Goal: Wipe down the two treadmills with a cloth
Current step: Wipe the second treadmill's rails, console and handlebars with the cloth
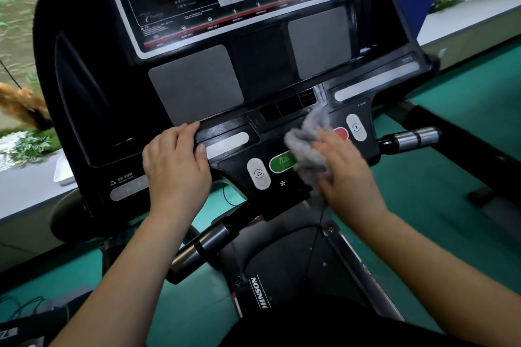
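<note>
A black treadmill console (197, 84) fills the view, with a display panel at the top and buttons along its lower edge. My right hand (344, 169) presses a crumpled grey cloth (307, 141) onto the lower control panel, between the green start button (282, 162) and the red stop button (341, 133). My left hand (176, 160) grips the console's lower ledge to the left, fingers curled over the edge. The second treadmill is only partly seen as a black frame bar (465, 135) at the right.
Chrome-tipped handlebars stick out at lower left (203, 248) and at the right (414, 136). Green floor (439, 205) lies below and to the right. A grey ledge (28, 191) with plants and a white tray (63, 172) runs along the left. A thin cord (315, 236) hangs under the console.
</note>
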The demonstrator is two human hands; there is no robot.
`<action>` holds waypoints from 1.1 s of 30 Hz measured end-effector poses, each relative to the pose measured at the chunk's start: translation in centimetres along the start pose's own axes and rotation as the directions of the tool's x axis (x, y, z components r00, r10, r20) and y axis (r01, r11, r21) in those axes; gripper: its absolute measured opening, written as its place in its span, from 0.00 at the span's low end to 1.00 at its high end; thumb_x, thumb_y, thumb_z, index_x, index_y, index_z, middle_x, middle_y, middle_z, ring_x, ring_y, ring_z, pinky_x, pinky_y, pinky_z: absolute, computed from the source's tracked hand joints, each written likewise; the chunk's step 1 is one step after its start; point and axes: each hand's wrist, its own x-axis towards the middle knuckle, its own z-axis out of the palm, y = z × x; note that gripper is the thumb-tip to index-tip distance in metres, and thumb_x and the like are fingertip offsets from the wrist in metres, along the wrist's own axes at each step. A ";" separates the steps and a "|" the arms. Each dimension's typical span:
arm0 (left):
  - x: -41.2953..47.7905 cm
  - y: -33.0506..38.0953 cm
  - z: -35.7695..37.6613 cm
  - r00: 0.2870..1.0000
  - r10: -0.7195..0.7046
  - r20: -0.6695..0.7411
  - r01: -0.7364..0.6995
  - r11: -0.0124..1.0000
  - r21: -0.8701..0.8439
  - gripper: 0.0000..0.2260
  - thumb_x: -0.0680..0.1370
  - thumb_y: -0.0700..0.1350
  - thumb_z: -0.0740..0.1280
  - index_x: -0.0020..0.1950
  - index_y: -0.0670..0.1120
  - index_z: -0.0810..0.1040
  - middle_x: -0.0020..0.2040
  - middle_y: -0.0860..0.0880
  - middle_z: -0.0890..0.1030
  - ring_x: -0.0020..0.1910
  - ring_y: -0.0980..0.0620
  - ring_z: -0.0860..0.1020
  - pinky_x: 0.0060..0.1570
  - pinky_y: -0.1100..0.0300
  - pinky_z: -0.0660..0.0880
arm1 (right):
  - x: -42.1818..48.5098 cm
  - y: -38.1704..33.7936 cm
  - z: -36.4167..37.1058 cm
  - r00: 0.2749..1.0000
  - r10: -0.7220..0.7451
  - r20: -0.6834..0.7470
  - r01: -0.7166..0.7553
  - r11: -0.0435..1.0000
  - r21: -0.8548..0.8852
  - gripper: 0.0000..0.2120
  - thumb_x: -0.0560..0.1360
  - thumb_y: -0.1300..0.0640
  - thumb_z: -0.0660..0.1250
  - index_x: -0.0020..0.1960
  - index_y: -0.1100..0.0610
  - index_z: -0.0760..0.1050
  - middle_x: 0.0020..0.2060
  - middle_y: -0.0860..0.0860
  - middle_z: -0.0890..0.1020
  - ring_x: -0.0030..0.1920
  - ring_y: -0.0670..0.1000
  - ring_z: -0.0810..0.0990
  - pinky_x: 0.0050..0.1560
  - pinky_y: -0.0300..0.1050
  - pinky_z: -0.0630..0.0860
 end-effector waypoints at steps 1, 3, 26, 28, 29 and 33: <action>0.0 0.0 0.0 1.000 0.002 -0.010 -0.002 1.000 -0.001 0.17 0.77 0.44 0.62 0.67 0.46 0.74 0.62 0.45 0.75 0.62 0.42 0.70 0.66 0.44 0.61 | 0.1 1.1 -0.8 0.992 0.120 -0.048 -0.120 0.993 0.016 0.20 0.74 0.60 0.61 0.66 0.57 0.73 0.70 0.55 0.71 0.70 0.53 0.65 0.69 0.62 0.64; -0.1 0.1 0.2 1.000 0.004 -0.029 -0.004 1.000 0.001 0.18 0.76 0.46 0.60 0.66 0.46 0.74 0.61 0.44 0.76 0.61 0.42 0.70 0.66 0.44 0.62 | 0.4 2.6 -1.8 0.951 0.289 -0.114 -0.286 0.957 0.043 0.19 0.76 0.60 0.63 0.67 0.56 0.73 0.71 0.54 0.70 0.72 0.53 0.64 0.71 0.60 0.63; -0.3 0.0 0.6 0.997 0.026 -0.070 -0.023 0.999 0.039 0.18 0.76 0.46 0.59 0.65 0.47 0.74 0.60 0.45 0.75 0.60 0.43 0.70 0.65 0.46 0.60 | 2.7 -1.6 0.6 0.996 0.091 -0.004 -0.090 0.992 0.084 0.25 0.74 0.59 0.67 0.70 0.52 0.70 0.75 0.49 0.62 0.76 0.52 0.57 0.75 0.51 0.53; -0.2 0.1 0.5 0.998 0.017 -0.053 -0.015 0.999 0.035 0.18 0.76 0.46 0.59 0.65 0.47 0.74 0.60 0.45 0.75 0.61 0.42 0.70 0.66 0.46 0.60 | 3.7 -1.5 0.6 0.998 -0.037 0.044 0.035 0.999 0.040 0.27 0.71 0.59 0.66 0.70 0.54 0.70 0.74 0.51 0.63 0.76 0.54 0.58 0.75 0.53 0.51; -0.2 0.2 0.4 0.999 0.009 -0.043 -0.008 0.999 0.035 0.18 0.76 0.47 0.59 0.65 0.47 0.74 0.61 0.44 0.75 0.61 0.42 0.70 0.66 0.45 0.60 | 4.4 -1.0 0.2 0.996 -0.071 0.058 0.070 0.997 0.020 0.27 0.70 0.58 0.65 0.69 0.54 0.70 0.74 0.50 0.64 0.75 0.53 0.58 0.75 0.52 0.50; 0.3 1.1 0.0 0.998 -0.058 -0.011 0.058 0.997 0.053 0.17 0.77 0.50 0.58 0.63 0.47 0.75 0.58 0.44 0.75 0.60 0.40 0.69 0.66 0.44 0.60 | 7.7 3.3 -2.3 1.000 0.001 -0.018 -0.001 1.000 0.012 0.24 0.72 0.57 0.61 0.68 0.54 0.71 0.72 0.52 0.68 0.71 0.52 0.64 0.72 0.56 0.59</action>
